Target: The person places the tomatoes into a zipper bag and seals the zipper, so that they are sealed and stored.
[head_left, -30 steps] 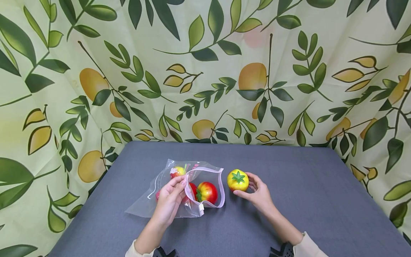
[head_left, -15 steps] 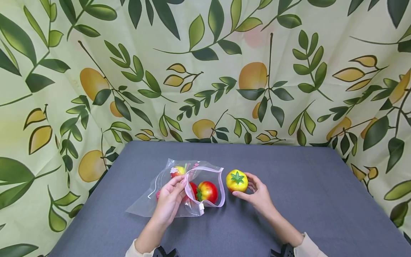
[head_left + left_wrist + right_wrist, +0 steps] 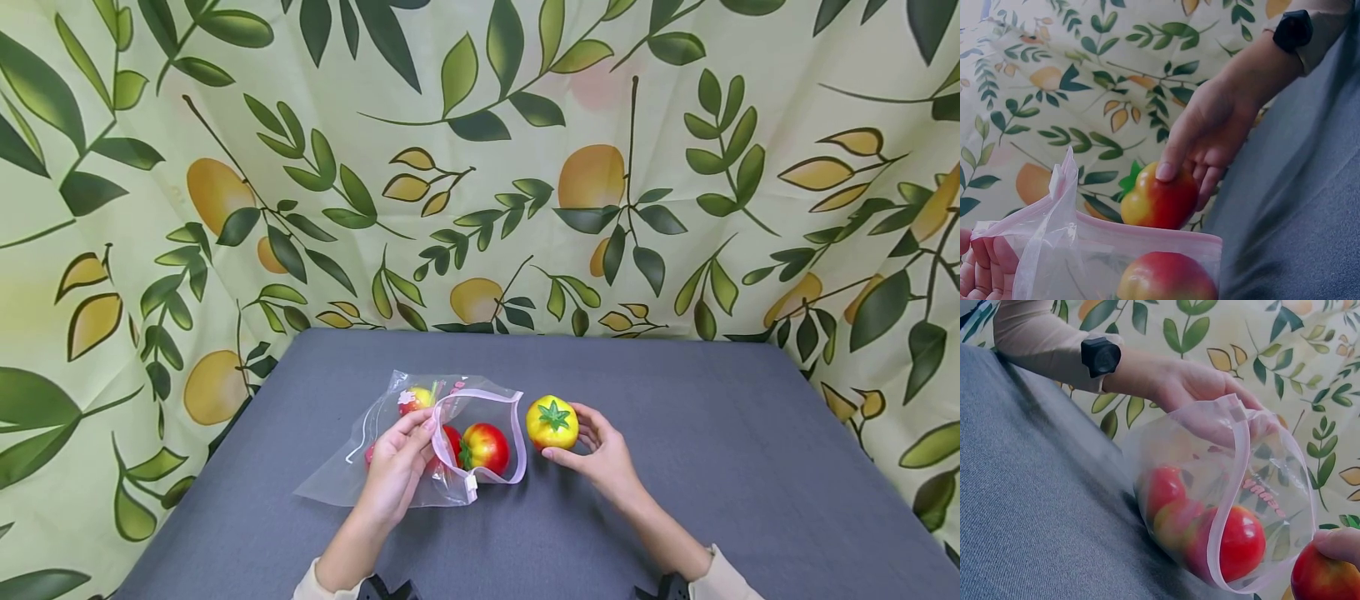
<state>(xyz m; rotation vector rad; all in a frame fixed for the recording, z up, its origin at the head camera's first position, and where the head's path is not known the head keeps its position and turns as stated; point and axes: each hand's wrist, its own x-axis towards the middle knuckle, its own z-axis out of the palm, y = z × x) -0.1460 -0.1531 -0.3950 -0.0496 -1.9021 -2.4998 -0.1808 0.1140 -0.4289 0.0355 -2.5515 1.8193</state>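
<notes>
A clear zip bag (image 3: 341, 467) with a pink zip edge lies on its side, its mouth held wide and facing right. My left hand (image 3: 399, 467) pinches the near-left part of that edge between thumb and fingers. Inside are several toy tomatoes, red and yellow; one tomato (image 3: 486, 448) sits just within the mouth, another (image 3: 1241, 544) shows red through the plastic. My right hand (image 3: 603, 446) grips a yellow-and-red toy tomato (image 3: 552, 422) with a green star-shaped leaf, just right of the opening. In the left wrist view this held tomato (image 3: 1163, 197) appears beyond the zip edge.
A dark grey cloth-covered table (image 3: 712, 442) lies under the bag and hands. Behind it hangs a leaf-and-fruit print curtain (image 3: 480, 208). A white zip slider (image 3: 471, 486) sits on the bag's near edge. Each wrist wears a black device, such as this one (image 3: 1100, 356).
My right hand has moved the held tomato slightly left, nearer the bag's mouth. My left hand and the bag stay put.
</notes>
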